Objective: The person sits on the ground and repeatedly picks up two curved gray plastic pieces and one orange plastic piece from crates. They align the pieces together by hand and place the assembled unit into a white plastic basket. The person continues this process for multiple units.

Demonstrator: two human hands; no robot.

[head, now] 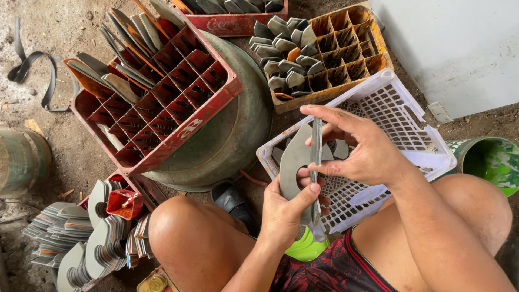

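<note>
A seated person's left hand (284, 208) closes its grip on the lower part of a grey metal blade blank (294, 159), held upright over a white plastic crate (400, 116). The right hand (359, 148) pinches a second thin blade (316, 157), seen edge-on, against the first. A red divided crate (162, 92) rests on a green metal basin (238, 130); an orange crate (346, 51) and stacked blanks (81, 238) lie on the dirt floor (59, 146).
</note>
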